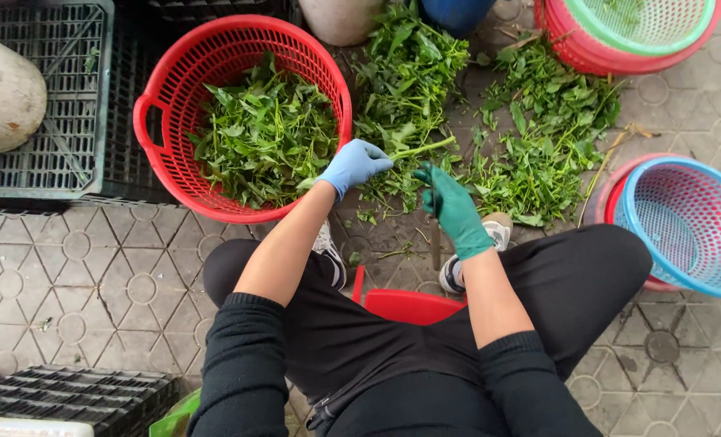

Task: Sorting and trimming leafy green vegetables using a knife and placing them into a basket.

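Observation:
My left hand (354, 166), in a light blue glove, is closed on a green stem (422, 148) that sticks out to the right, just beside the rim of a red basket (154, 133) full of green leaves (265, 133). My right hand (452, 206), in a dark green glove, is held up right below the stem's free end with its fingers curled; whether it touches the stem is unclear. Two heaps of leafy greens lie on the paved ground ahead, one (405, 77) in the middle and one (542, 137) to the right.
A blue basket nested in a red one (684, 222) stands at my right knee. Stacked red and green baskets (635, 28) sit at the far right. Black plastic crates (61, 105) and a pale rounded object (3, 93) lie to the left. I sit on a red stool (409, 306).

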